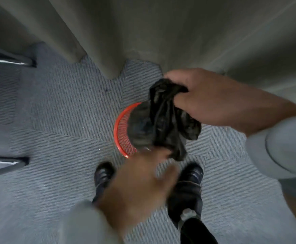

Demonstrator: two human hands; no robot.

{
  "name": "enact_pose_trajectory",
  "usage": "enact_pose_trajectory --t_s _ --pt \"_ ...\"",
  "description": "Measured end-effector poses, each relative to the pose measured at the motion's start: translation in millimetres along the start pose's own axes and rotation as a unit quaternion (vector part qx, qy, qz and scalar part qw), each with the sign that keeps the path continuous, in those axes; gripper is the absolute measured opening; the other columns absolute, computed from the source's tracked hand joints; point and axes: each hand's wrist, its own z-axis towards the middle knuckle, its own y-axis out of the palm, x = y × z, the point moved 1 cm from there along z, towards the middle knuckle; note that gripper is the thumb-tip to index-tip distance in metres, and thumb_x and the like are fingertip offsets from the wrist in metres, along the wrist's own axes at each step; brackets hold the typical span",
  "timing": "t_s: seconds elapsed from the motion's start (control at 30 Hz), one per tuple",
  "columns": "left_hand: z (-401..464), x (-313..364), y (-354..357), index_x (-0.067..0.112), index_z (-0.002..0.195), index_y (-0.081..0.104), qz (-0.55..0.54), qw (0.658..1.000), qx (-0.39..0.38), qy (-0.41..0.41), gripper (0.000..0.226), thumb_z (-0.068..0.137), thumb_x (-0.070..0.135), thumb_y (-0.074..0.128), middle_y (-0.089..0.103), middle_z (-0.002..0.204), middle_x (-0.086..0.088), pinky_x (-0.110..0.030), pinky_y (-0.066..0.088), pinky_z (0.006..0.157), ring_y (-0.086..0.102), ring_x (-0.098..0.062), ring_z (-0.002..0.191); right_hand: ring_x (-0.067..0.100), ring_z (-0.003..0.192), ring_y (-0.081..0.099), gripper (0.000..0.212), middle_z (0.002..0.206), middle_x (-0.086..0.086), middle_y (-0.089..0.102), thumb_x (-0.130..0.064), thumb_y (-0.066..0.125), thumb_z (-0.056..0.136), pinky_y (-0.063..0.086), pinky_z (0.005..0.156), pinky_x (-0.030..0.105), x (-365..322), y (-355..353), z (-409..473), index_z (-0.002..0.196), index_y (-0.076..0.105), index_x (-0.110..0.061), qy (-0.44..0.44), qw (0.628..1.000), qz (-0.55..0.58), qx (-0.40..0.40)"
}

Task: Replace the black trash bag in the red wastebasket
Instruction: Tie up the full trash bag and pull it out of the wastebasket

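A crumpled black trash bag (163, 120) hangs in the air over the red mesh wastebasket (121, 132), which stands on the grey carpet and is partly hidden behind the bag. My right hand (201, 95) is shut on the bag's bunched top. My left hand (140, 184) is blurred, just below the bag, its fingertips at the bag's lower edge. Whether those fingers pinch the plastic is unclear. Only the basket's left rim and part of its inside show.
My two black shoes (103, 173) (191, 175) stand on the carpet right behind the basket. Grey curtains (108, 32) hang to the floor beyond it. Dark metal furniture legs (6, 164) stand at the left edge.
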Motion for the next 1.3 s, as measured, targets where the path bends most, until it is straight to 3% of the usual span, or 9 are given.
enact_pose_trajectory --t_s 0.07,0.13,0.23,0.47,0.67,0.97,1.13,1.2,1.3 --pt "27 -14 -39 0.028 0.084 0.065 -0.032 0.986 0.158 -0.041 0.018 0.075 0.035 0.051 0.070 0.081 0.007 -0.009 0.044 0.070 0.061 0.004 0.077 -0.010 0.048 0.054 0.028 0.053 -0.018 0.062 -0.006 0.047 0.083 0.036 0.041 0.007 8 -6 -7 0.080 0.060 -0.031 0.000 0.999 -0.007 -0.037" --pt "60 -21 -60 0.029 0.105 0.058 0.019 0.969 0.243 -0.028 0.026 0.079 0.030 0.054 0.065 0.106 -0.001 -0.022 0.046 0.089 0.058 -0.002 0.097 -0.016 0.049 0.052 0.035 0.051 -0.031 0.059 -0.007 0.050 0.084 0.036 0.043 0.004 16 -8 -15 0.072 0.056 -0.039 0.003 0.997 -0.031 -0.072" --pt "113 -29 -47 0.019 0.142 0.033 0.136 0.987 0.086 -0.016 0.064 0.081 0.026 0.053 0.051 0.139 -0.010 -0.032 0.036 0.107 0.047 -0.024 0.129 -0.014 0.054 0.055 0.032 0.056 -0.027 0.061 -0.008 0.053 0.086 0.039 0.046 0.004 19 -13 -24 0.076 0.063 -0.037 0.000 0.996 -0.037 -0.075" --pt "38 -25 29 0.021 0.099 0.063 0.049 0.991 -0.118 0.035 0.028 0.079 0.031 0.047 0.071 0.098 -0.001 -0.036 0.050 0.084 0.066 -0.023 0.094 -0.012 0.046 0.053 0.041 0.051 -0.019 0.062 0.006 0.047 0.079 0.036 0.043 0.004 31 -39 -29 0.080 0.069 -0.029 -0.002 0.997 -0.008 0.078" --pt "81 -23 5 0.015 0.127 0.045 -0.010 0.989 0.142 -0.034 0.055 0.076 0.029 0.058 0.059 0.122 -0.010 -0.030 0.042 0.099 0.057 -0.019 0.110 -0.010 0.046 0.052 0.035 0.062 -0.012 0.065 0.003 0.052 0.081 0.033 0.042 0.003 44 -40 -44 0.083 0.073 -0.025 -0.004 0.999 0.002 0.039" --pt "8 36 93 0.020 0.102 0.058 -0.012 0.978 -0.205 -0.031 0.041 0.076 0.051 0.050 0.071 0.099 0.000 -0.036 0.051 0.081 0.067 -0.007 0.086 -0.003 0.039 0.049 0.041 0.068 -0.008 0.065 0.008 0.049 0.080 0.032 0.037 0.006 79 -62 -61 0.082 0.072 -0.026 0.021 0.990 0.043 0.130" --pt "66 33 57 0.025 0.117 0.054 0.057 0.986 0.155 0.020 0.042 0.078 0.037 0.064 0.055 0.119 -0.003 -0.034 0.042 0.102 0.054 -0.013 0.106 -0.001 0.035 0.045 0.035 0.065 -0.010 0.063 0.002 0.055 0.081 0.030 0.035 0.007 110 -60 -70 0.083 0.073 -0.028 0.029 0.994 0.034 0.104" --pt "100 33 63 0.018 0.141 0.032 0.136 0.983 0.118 0.036 0.069 0.080 0.021 0.064 0.040 0.142 -0.013 -0.027 0.029 0.108 0.042 -0.025 0.128 -0.003 0.043 0.049 0.035 0.068 -0.011 0.065 0.003 0.057 0.081 0.033 0.040 0.007 121 -58 -74 0.082 0.073 -0.028 0.022 0.995 0.048 0.086" --pt "115 36 116 0.016 0.131 0.044 0.172 0.985 -0.018 -0.028 0.045 0.086 0.017 0.052 0.060 0.122 -0.020 -0.036 0.043 0.092 0.057 -0.035 0.112 -0.002 0.054 0.056 0.035 0.072 -0.009 0.069 0.004 0.060 0.079 0.041 0.049 0.009 139 -59 -78 0.078 0.072 -0.028 0.022 0.990 0.087 0.105"
